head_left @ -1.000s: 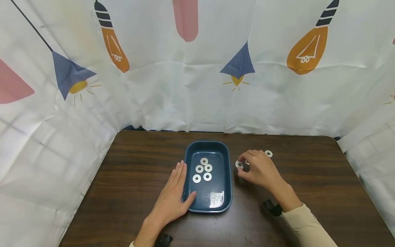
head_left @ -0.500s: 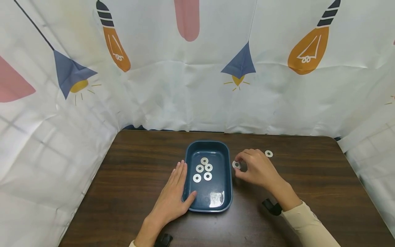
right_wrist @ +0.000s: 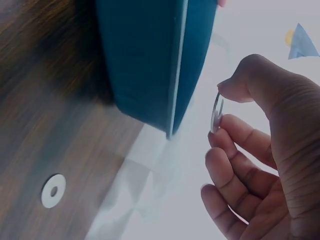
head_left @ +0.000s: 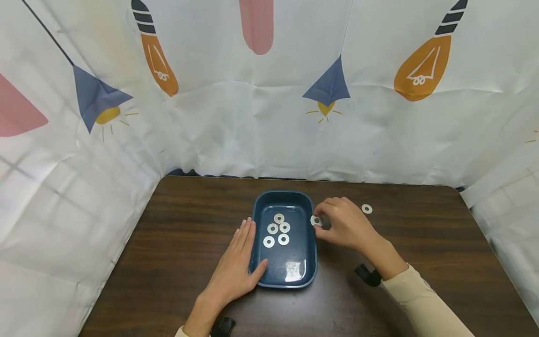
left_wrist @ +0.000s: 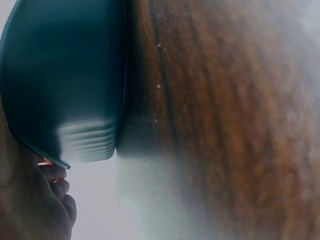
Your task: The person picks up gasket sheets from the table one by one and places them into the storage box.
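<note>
Right hand (head_left: 343,225) pinches a flat silver washer (head_left: 316,221) with a round centre hole between thumb and fingertips, just above the right rim of the blue tray (head_left: 312,252); left hand (head_left: 236,271) lies flat and relaxed on the dark wood surface (head_left: 177,243), fingers straight against the tray's left wall. The tray holds five like washers (head_left: 278,229) clustered together. The right wrist view shows the held washer edge-on, and a spare washer (right_wrist: 52,190) lying flat on the surface.

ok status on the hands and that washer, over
Right hand pinches a washer at the tray's right rim. Left hand rests flat against the tray's left side. Five washers inside, nothing blocking.
</note>
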`<state>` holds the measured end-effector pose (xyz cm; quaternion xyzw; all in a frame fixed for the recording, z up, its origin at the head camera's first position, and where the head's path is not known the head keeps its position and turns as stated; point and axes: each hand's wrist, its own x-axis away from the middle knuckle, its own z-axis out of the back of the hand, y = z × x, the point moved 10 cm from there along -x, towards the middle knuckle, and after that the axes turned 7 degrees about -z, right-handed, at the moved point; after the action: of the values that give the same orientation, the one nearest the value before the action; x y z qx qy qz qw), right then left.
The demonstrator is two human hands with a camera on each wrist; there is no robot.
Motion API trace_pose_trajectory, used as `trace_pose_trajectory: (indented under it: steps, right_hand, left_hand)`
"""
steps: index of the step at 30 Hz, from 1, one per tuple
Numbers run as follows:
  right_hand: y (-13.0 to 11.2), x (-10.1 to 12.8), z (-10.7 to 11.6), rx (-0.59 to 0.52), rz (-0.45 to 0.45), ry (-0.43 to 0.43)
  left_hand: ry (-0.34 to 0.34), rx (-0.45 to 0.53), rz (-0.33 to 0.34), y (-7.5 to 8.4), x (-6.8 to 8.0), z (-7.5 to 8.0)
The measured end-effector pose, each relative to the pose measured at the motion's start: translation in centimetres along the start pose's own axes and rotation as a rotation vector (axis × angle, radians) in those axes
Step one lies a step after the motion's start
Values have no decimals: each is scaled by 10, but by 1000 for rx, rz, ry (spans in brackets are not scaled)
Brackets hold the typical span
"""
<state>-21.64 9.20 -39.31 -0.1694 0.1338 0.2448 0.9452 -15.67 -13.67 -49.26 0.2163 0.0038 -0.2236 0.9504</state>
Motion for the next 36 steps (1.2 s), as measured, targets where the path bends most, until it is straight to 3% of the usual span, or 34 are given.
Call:
trace_pose_trajectory:
  steps: [19, 36]
  right_hand:
    - [-6, -13, -8, -15, 15, -114]
    - [-12, -26, -6, -34, 39, -147]
  left_hand:
    - [41, -12, -13, -2, -2, 1]
    - [15, 4, -9, -1, -2, 0]
